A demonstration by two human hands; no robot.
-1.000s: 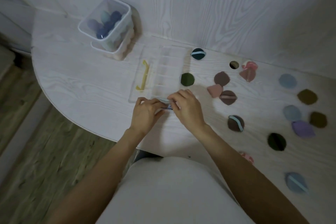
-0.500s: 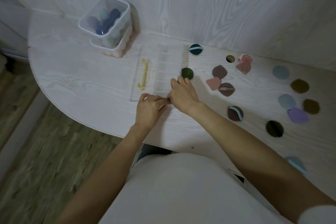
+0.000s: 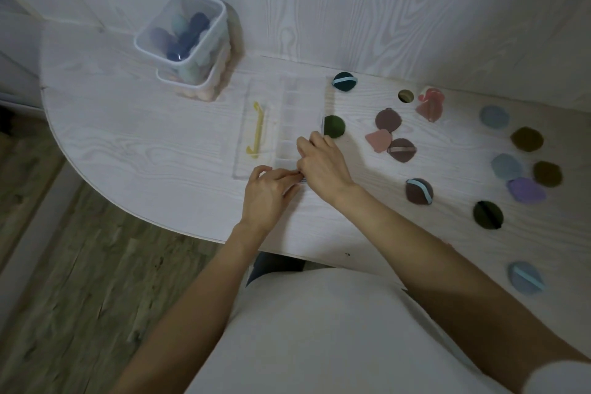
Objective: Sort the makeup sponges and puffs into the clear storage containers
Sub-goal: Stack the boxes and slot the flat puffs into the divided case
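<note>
- The left hand (image 3: 268, 193) and right hand (image 3: 321, 163) meet at the near end of a flat clear compartment box (image 3: 299, 125) lying on the white table (image 3: 144, 144).
- Both hands have curled fingers pinching a small bluish thing at the box's near edge; what it is cannot be told, as the fingers hide most of it.
- The box has a yellow handle (image 3: 256, 130) along its 9 o'clock side.
- At 11 o'clock from the hands stand two stacked clear tubs (image 3: 188, 41), near the wall, with egg-shaped sponges inside; the top one holds blue and purple ones.
- A dark green puff (image 3: 334, 126) lies touching the box's 3 o'clock side, just past the right fingertips.
- A teal puff (image 3: 344, 81) with a light strap sits at the box's far right corner.
- Further toward 3 o'clock, loose puffs are scattered over the table: brown puffs (image 3: 401, 150), a pink one (image 3: 379, 139), a brown puff with a blue strap (image 3: 419, 191), a purple one (image 3: 526, 189) and a blue one (image 3: 524, 277) near the table's front edge.
</note>
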